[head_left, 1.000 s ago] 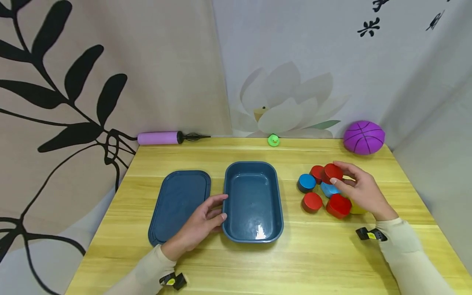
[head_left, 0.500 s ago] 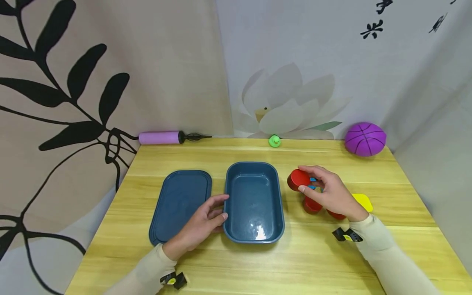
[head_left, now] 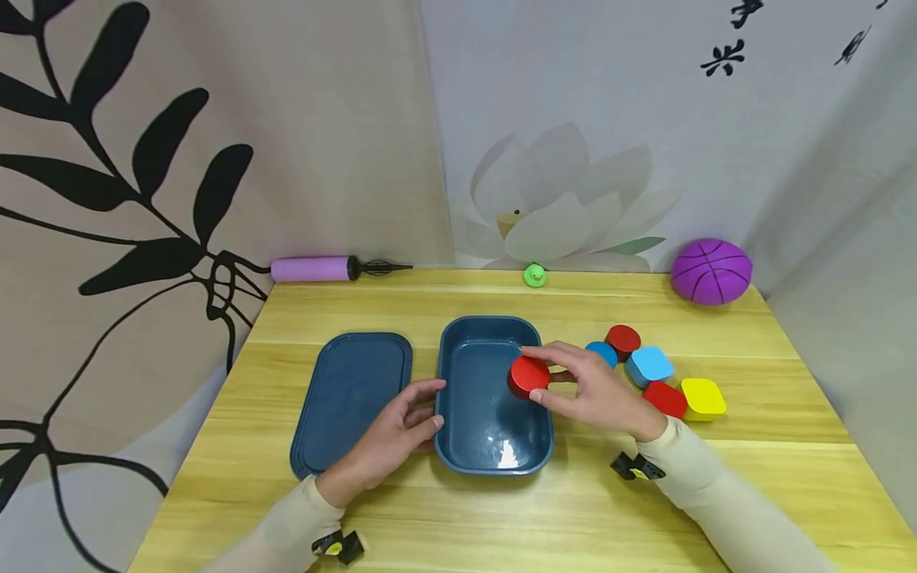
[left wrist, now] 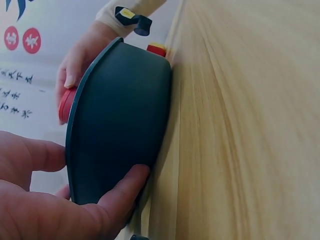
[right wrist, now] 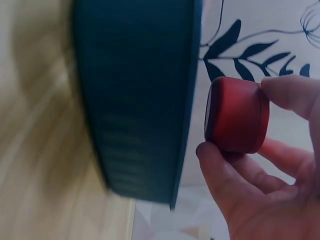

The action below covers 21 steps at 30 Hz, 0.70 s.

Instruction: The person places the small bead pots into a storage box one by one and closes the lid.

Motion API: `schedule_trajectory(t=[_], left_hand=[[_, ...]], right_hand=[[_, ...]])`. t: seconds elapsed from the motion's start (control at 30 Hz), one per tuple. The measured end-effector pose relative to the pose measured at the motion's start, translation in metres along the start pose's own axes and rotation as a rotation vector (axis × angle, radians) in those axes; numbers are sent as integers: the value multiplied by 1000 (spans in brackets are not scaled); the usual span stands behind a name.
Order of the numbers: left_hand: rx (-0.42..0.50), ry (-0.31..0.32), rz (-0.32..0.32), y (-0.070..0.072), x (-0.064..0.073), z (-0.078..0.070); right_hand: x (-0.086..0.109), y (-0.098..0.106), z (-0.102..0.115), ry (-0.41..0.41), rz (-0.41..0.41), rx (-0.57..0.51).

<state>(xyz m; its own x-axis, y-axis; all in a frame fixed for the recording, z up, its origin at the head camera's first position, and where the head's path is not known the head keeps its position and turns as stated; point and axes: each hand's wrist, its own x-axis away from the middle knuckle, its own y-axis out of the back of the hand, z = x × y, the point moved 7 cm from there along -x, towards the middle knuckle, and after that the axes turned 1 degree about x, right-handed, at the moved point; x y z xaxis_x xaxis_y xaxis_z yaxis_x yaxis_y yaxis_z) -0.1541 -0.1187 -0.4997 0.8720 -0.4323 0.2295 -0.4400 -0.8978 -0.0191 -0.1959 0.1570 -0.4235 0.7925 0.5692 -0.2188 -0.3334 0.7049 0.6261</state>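
A deep, dark blue rectangular container [head_left: 494, 461] stands on the wooden table, its inside bare. My left hand [head_left: 390, 434] touches its left side: in the left wrist view the thumb rests on the outer wall and a finger meets the rim. Over the container's right half, my right hand [head_left: 591, 390] holds a small round red box [head_left: 528, 377] between thumb and fingers. The right wrist view shows this red box [right wrist: 235, 115] above the rim, with a seam near one end. A flat blue lid [head_left: 351, 398] lies left of the container, partly behind the left hand.
Right of the container lie a round red box [head_left: 623, 341], a round blue box [head_left: 602, 352], and rounded square ones in light blue [head_left: 649, 366], red [head_left: 665, 399] and yellow [head_left: 704, 399]. A pump [head_left: 315, 269], green toy duck [head_left: 534, 275] and purple ball [head_left: 712, 272] line the back.
My right hand has carried the round red box leftward from the group of boxes to over the container. The left hand has stayed at the container's side.
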Motion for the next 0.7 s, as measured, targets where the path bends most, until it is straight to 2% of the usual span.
schedule_trajectory(t=[0.2,0.37,0.7], left_hand=[[8,-1,-3,-1,-1,1],[5,-3,5,-2,-1,1],[11,-11,20,-3,-1,-1]], right_hand=[[-8,-28,8,4,88,31],[-15,-52,15,53,170,57],[-27,-84,29,129,317,201]])
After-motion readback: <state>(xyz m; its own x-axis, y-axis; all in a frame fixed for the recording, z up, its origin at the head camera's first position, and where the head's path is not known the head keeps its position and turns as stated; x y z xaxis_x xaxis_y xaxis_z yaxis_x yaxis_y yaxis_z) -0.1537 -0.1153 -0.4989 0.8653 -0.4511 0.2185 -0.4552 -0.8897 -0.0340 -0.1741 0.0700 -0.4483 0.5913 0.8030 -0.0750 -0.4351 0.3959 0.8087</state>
